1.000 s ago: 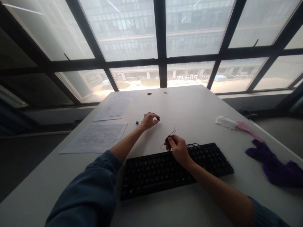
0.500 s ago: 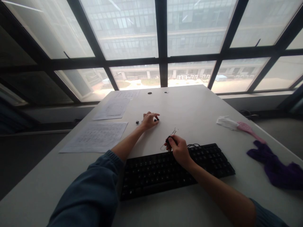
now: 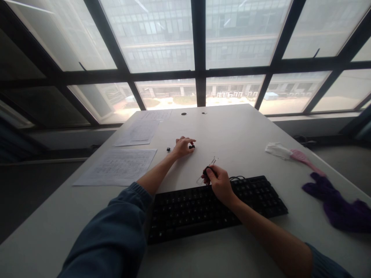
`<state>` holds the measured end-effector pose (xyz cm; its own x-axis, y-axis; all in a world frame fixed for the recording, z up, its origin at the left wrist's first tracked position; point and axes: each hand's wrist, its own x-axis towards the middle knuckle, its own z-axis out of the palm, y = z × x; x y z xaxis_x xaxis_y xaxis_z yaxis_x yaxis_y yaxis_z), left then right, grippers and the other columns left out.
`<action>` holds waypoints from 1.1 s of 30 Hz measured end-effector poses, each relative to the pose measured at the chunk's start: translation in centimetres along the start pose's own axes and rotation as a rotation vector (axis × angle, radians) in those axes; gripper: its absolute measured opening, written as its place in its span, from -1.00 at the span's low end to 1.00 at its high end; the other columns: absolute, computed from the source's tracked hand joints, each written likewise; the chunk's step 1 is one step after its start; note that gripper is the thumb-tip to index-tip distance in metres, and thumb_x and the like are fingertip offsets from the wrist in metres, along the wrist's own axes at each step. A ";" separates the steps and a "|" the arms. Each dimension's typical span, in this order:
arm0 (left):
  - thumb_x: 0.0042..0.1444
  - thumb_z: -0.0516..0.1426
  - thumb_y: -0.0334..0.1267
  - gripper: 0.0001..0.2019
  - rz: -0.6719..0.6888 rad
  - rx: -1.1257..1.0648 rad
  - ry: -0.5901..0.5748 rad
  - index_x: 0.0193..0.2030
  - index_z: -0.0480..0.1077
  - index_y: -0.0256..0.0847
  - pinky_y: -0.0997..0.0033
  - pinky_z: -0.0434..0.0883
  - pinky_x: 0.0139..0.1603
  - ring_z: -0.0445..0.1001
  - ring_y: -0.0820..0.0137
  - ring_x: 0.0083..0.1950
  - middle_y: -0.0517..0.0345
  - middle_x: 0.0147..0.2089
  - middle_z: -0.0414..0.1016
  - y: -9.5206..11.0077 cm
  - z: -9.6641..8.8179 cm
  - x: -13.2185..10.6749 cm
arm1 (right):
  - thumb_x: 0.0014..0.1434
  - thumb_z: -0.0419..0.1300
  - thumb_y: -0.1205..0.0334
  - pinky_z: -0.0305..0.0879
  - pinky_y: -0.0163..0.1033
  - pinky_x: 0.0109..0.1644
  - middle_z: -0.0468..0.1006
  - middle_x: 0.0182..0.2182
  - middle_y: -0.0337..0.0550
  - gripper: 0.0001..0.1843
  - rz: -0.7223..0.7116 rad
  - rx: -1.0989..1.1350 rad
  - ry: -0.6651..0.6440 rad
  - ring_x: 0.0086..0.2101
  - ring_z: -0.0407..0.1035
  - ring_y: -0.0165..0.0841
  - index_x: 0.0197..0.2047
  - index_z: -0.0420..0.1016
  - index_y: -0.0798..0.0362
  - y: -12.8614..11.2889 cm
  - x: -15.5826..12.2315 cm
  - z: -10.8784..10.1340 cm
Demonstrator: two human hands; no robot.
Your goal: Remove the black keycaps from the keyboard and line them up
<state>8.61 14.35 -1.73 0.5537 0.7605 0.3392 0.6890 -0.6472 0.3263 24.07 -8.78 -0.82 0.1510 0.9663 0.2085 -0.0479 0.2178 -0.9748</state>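
Note:
My right hand [image 3: 219,183] is closed around a keycap puller [image 3: 206,170] with a dark body, its thin wire loops sticking out at both ends. It hovers over the back edge of a black keyboard [image 3: 185,216]. Farther off, my left hand [image 3: 183,147] rests on the white table, thumb and index finger curved apart around small black keycaps [image 3: 191,146]. A gap shows between the fingertips and these keycaps. One more black keycap [image 3: 168,149] lies left of that hand. Part of the keyboard is hidden beneath my right hand and forearm.
Printed paper sheets [image 3: 116,168] lie along the table's left side. At the right are a white cloth-like item [image 3: 276,151], a pink brush-like item [image 3: 301,157] and a crumpled purple cloth [image 3: 339,204]. Two cable holes sit near the far edge, before large windows.
The view has shifted very slightly. Both hands, the keycap puller and the keycaps stay where they were.

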 end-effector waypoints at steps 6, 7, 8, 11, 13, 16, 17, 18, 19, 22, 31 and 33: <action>0.02 0.26 -0.21 -0.54 0.030 0.022 0.006 0.12 0.47 -0.07 0.05 0.17 0.10 0.32 0.07 0.11 0.05 0.03 0.56 0.9 -2.1 -0.8 | 0.28 0.14 0.05 0.28 -0.32 -0.50 0.54 -0.49 -0.16 -0.71 -0.001 0.021 0.012 -0.54 0.38 -0.40 -0.36 0.43 0.08 -0.2 -0.1 0.0; 0.04 0.25 -0.21 -0.54 0.029 0.025 0.020 0.13 0.46 -0.08 0.05 0.18 0.11 0.32 0.07 0.12 0.04 0.05 0.55 1.1 -2.8 -1.2 | 0.28 0.14 0.05 0.28 -0.31 -0.49 0.54 -0.49 -0.16 -0.71 -0.006 0.022 0.022 -0.54 0.37 -0.40 -0.36 0.43 0.08 -0.2 -0.1 0.0; 0.06 0.24 -0.23 -0.55 0.024 0.024 0.040 0.13 0.45 -0.09 0.04 0.19 0.11 0.32 0.08 0.13 0.04 0.06 0.54 1.5 -3.6 -1.7 | 0.29 0.13 0.05 0.28 -0.31 -0.49 0.54 -0.50 -0.16 -0.71 -0.014 0.020 0.036 -0.54 0.37 -0.40 -0.36 0.42 0.07 -0.2 -0.2 0.0; 0.14 0.16 -0.30 -0.64 -0.014 -0.009 0.103 0.10 0.46 -0.14 0.09 0.26 0.11 0.40 0.17 0.04 0.06 -0.03 0.58 3.3 -6.1 -4.0 | 0.31 0.11 0.06 0.28 -0.30 -0.47 0.54 -0.49 -0.15 -0.72 -0.065 -0.014 0.105 -0.53 0.36 -0.39 -0.35 0.42 0.07 -0.4 -0.3 0.0; 0.18 0.11 -0.33 -0.71 -0.032 -0.069 0.079 0.03 0.49 -0.20 0.20 0.35 0.03 0.47 0.27 -0.12 0.07 -0.13 0.60 5.2 -7.2 -6.3 | 0.33 0.08 0.08 0.28 -0.30 -0.44 0.53 -0.49 -0.16 -0.72 -0.112 -0.060 0.153 -0.52 0.35 -0.39 -0.34 0.41 0.06 -0.5 -0.4 0.0; 0.21 0.06 -0.36 -0.74 -0.015 -0.183 -0.064 -0.02 0.50 -0.21 0.35 0.42 -0.15 0.49 0.36 -0.25 0.09 -0.19 0.59 8.9 -7.4 -10.7 | 0.34 0.06 0.11 0.27 -0.29 -0.43 0.52 -0.49 -0.17 -0.73 -0.148 -0.142 0.142 -0.52 0.34 -0.37 -0.34 0.40 0.05 -0.7 -0.4 -0.3; 0.22 0.06 -0.37 -0.74 -0.001 -0.206 -0.083 -0.02 0.50 -0.20 0.36 0.43 -0.13 0.50 0.35 -0.22 0.09 -0.18 0.59 10.0 -7.1 -12.2 | 0.34 0.06 0.12 0.27 -0.29 -0.43 0.52 -0.49 -0.17 -0.74 -0.153 -0.173 0.110 -0.52 0.34 -0.37 -0.34 0.40 0.05 -0.8 -0.4 -0.5; 0.22 0.05 -0.38 -0.73 0.022 -0.211 -0.112 -0.01 0.50 -0.18 0.35 0.43 -0.07 0.50 0.34 -0.15 0.08 -0.14 0.58 11.1 -6.7 -13.6 | 0.33 0.06 0.13 0.27 -0.29 -0.42 0.52 -0.49 -0.18 -0.76 -0.163 -0.212 0.064 -0.52 0.34 -0.37 -0.34 0.39 0.04 -0.8 -0.4 -0.7; 0.23 0.04 -0.40 -0.72 0.025 -0.204 -0.111 -0.01 0.49 -0.17 0.32 0.42 -0.01 0.49 0.32 -0.08 0.07 -0.10 0.57 11.9 -6.2 -14.9 | 0.33 0.06 0.14 0.27 -0.29 -0.40 0.51 -0.49 -0.19 -0.77 -0.179 -0.250 0.024 -0.51 0.35 -0.37 -0.33 0.39 0.04 -0.9 -0.4 -0.9; 0.23 0.01 -0.45 -0.67 0.022 -0.173 -0.103 0.07 0.45 -0.17 0.23 0.39 0.12 0.42 0.26 0.05 0.04 -0.01 0.53 13.1 -4.9 -17.3 | 0.33 0.05 0.18 0.27 -0.28 -0.35 0.50 -0.49 -0.21 -0.78 -0.222 -0.329 -0.057 -0.47 0.37 -0.36 -0.35 0.37 0.03 -0.9 -0.5 -1.3; 0.19 -0.01 -0.52 -0.64 0.057 -0.109 -0.069 0.04 0.45 -0.21 0.21 0.38 0.11 0.38 0.25 0.00 0.03 -0.04 0.53 11.9 -5.0 -18.4 | 0.32 0.02 0.25 0.20 -0.29 -0.34 0.49 -0.51 -0.22 -0.75 -0.234 -0.467 -0.218 -0.48 0.32 -0.38 -0.40 0.38 0.05 -0.8 -0.6 0.1; 0.19 -0.01 -0.51 -0.66 0.055 -0.107 -0.056 0.02 0.46 -0.21 0.21 0.38 0.11 0.39 0.26 -0.01 0.04 -0.06 0.53 11.5 -5.4 -18.6 | 0.32 0.04 0.27 0.20 -0.29 -0.31 0.48 -0.50 -0.22 -0.76 -0.275 -0.490 -0.279 -0.46 0.32 -0.38 -0.39 0.38 0.05 -1.0 -1.0 0.5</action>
<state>3.74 -7.53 0.44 0.6166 0.7234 0.3107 0.6044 -0.6878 0.4020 23.51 -9.85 -0.05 -0.1731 0.8977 0.4051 0.4247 0.4391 -0.7917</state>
